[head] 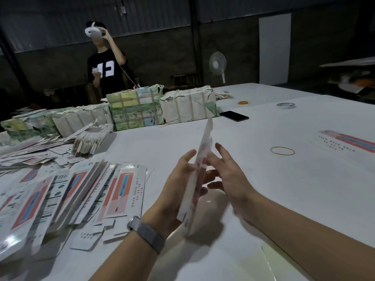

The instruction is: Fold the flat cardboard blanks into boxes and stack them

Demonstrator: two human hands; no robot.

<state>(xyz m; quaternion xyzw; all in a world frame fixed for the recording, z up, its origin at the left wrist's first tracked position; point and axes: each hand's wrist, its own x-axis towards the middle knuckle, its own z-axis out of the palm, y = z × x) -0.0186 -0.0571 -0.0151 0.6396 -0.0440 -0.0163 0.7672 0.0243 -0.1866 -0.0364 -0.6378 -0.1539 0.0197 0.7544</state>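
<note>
Cardboard blank [199,169] stands edge-on, long axis running away from the body; left hand [178,183] grips its near half, right hand [229,179] open alongside.

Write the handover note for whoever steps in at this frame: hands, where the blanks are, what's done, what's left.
Left hand: grips one flat blank, held on edge above the table.
Right hand: open, fingers spread beside the blank; contact is unclear.
Supply: loose blanks fanned out on the left; wrapped bundles farther back.
Done: one flat piece lies to the right; no stack of boxes is visible.
Left: fold the held blank, then the rest, and stack.
</note>
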